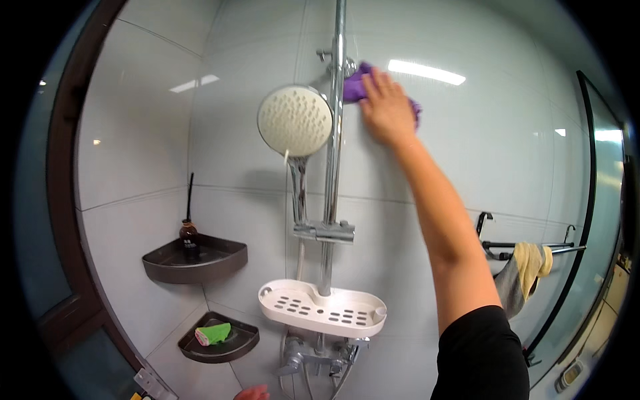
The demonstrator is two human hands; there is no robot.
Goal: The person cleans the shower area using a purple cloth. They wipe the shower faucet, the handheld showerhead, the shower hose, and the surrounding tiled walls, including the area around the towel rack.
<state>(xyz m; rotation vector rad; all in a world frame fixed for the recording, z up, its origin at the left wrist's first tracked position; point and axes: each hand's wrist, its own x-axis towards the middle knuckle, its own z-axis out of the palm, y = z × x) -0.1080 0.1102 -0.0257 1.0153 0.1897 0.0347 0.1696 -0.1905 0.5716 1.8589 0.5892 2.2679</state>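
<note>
My right hand (391, 107) presses a purple cloth (356, 87) against the tiled wall, just right of the chrome shower riser pipe (334, 165) and beside its upper wall bracket (350, 66). Part of the cloth sticks out past the hand's right side. My left hand (254, 393) shows only partly at the bottom edge, below the shelves; what its fingers do is cut off. A round hand shower (295, 121) with a pale face sits in its chrome holder (327, 232) on the pipe, left of my right hand.
A white perforated shelf (325, 320) surrounds the pipe above the chrome mixer tap (320, 355). Dark corner shelves carry a reed diffuser bottle (189, 235) and a folded green cloth (215, 334). Right of my arm, a yellow and grey cloth (525, 270) hangs on a black rail near a glass panel (607, 185).
</note>
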